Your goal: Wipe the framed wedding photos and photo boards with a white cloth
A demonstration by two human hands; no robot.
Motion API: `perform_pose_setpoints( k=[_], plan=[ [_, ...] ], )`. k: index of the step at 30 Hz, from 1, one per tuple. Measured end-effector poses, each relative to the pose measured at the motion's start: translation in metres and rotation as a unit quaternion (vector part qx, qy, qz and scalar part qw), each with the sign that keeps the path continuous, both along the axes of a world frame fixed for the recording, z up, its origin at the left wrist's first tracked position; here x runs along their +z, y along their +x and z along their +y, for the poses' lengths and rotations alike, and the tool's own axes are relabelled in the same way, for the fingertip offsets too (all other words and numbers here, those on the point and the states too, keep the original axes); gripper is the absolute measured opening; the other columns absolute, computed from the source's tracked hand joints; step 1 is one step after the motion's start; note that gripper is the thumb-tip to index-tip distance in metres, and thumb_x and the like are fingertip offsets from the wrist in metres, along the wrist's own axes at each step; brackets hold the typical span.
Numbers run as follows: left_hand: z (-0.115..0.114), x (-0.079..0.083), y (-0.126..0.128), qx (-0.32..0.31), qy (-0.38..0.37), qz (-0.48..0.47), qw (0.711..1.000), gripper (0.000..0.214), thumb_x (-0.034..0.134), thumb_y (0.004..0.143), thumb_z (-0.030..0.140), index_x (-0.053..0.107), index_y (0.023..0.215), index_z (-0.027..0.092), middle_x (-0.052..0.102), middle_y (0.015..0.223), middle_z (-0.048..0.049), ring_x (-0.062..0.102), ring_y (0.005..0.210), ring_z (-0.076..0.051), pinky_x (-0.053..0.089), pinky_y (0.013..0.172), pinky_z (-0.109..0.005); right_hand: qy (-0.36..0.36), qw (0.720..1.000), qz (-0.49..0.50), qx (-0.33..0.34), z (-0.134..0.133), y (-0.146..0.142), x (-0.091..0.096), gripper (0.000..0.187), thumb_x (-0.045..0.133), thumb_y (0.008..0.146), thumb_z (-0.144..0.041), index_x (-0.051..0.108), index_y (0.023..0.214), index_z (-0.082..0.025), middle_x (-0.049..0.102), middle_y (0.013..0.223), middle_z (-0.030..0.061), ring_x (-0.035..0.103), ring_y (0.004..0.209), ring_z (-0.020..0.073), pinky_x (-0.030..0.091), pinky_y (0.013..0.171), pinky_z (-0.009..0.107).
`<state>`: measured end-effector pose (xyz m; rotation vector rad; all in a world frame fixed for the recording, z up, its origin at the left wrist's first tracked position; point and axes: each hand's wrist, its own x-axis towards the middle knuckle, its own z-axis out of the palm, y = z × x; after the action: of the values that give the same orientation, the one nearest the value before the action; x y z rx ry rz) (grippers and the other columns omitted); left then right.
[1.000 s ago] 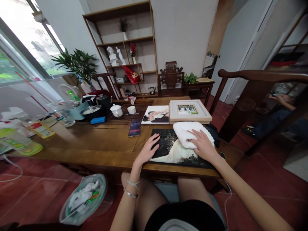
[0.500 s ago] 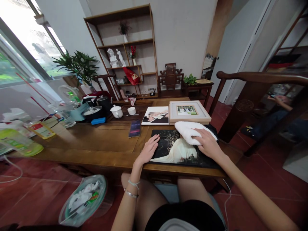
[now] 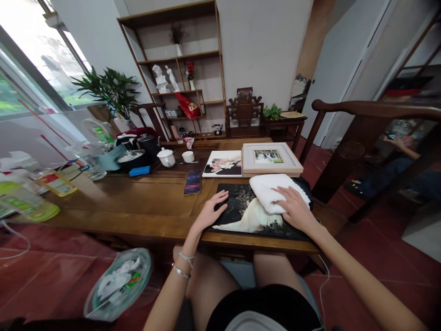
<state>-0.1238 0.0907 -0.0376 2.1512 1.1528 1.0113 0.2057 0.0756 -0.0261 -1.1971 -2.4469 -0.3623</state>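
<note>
While your left hand (image 3: pixel 210 212) lies flat on the near left part of the dark photo print (image 3: pixel 241 207), its grip is apart: the fingers are spread, the palm is down, and it closes on nothing. Your right hand (image 3: pixel 295 210) rests palm down on the folded white towel (image 3: pixel 268 187). Its grip is also apart, with the fingers laid across the cloth rather than clamped around it.

The towel sits on the far right part of the print, touching it. The print lies flat on the bench (image 3: pixel 138 197) at the near edge, right in front of you, above your knees.

Just beyond the print, a framed photo (image 3: pixel 270 158) lies face up. An unframed picture (image 3: pixel 223 164) lies beside it on its left, the two touching or nearly so. A phone (image 3: pixel 193 181) lies face up on the wood to the left of the print, near your left hand but apart from it.

Farther left on the bench are a small white cup (image 3: pixel 188 157), a white teapot (image 3: pixel 166 157), a dark kettle (image 3: pixel 149 143) and a blue block (image 3: pixel 140 171). On the floor by your left knee sits a plastic bag (image 3: pixel 119 282) with crumpled white scraps in it. A wooden chair (image 3: pixel 347 138) stands at the right end of the bench.
</note>
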Motion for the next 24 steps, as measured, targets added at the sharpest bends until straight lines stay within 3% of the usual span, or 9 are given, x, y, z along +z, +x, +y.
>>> perform_pose_setpoints(
  k=[7,11,16,19,24],
  plan=[
    [-0.001,-0.006,-0.001,-0.035,0.001,0.061,0.998,0.046,0.042,0.095,0.036,0.041,0.139,0.025,0.033,0.150,-0.0036,0.023,0.141,-0.020,0.018,0.116,-0.046,-0.004,1.000,0.005,0.002,0.000,0.000,-0.001,0.047,0.049,0.063,0.000,0.069,0.101,-0.018,0.052,0.136,0.0119,0.042,0.128,0.0315,0.027,0.108,0.054],
    [0.000,-0.005,-0.003,-0.043,-0.009,0.072,0.996,0.044,0.033,0.098,0.038,0.041,0.140,0.025,0.034,0.150,-0.0022,0.023,0.141,-0.019,0.016,0.117,-0.046,-0.007,1.000,0.018,0.004,0.001,0.002,0.002,0.050,0.047,0.063,0.000,0.069,0.103,-0.019,0.053,0.134,0.0112,0.042,0.128,0.0305,0.028,0.108,0.053],
    [0.001,-0.006,-0.003,-0.043,0.002,0.060,0.997,0.043,0.032,0.098,0.037,0.043,0.138,0.026,0.036,0.148,-0.0026,0.026,0.140,-0.019,0.017,0.117,-0.046,-0.004,0.999,0.050,-0.009,0.007,0.004,0.010,0.051,0.047,0.062,-0.002,0.069,0.104,-0.019,0.057,0.129,0.0120,0.046,0.120,0.0313,0.035,0.101,0.052],
    [0.001,-0.007,-0.003,-0.038,0.006,0.049,0.998,0.043,0.032,0.098,0.036,0.045,0.137,0.025,0.038,0.147,-0.0035,0.028,0.139,-0.018,0.018,0.117,-0.044,-0.008,1.000,0.021,-0.009,0.008,-0.002,0.015,0.049,0.048,0.063,-0.002,0.069,0.105,-0.017,0.057,0.128,0.0143,0.047,0.119,0.0315,0.035,0.101,0.050],
    [0.000,-0.008,-0.003,-0.033,0.003,0.044,0.998,0.043,0.033,0.097,0.033,0.044,0.138,0.023,0.038,0.147,-0.0044,0.028,0.139,-0.018,0.018,0.117,-0.042,-0.036,0.997,-0.053,0.033,-0.021,-0.031,0.017,0.042,0.054,0.062,-0.001,0.070,0.096,-0.018,0.049,0.137,0.0133,0.039,0.127,0.0343,0.025,0.107,0.055]
  ],
)
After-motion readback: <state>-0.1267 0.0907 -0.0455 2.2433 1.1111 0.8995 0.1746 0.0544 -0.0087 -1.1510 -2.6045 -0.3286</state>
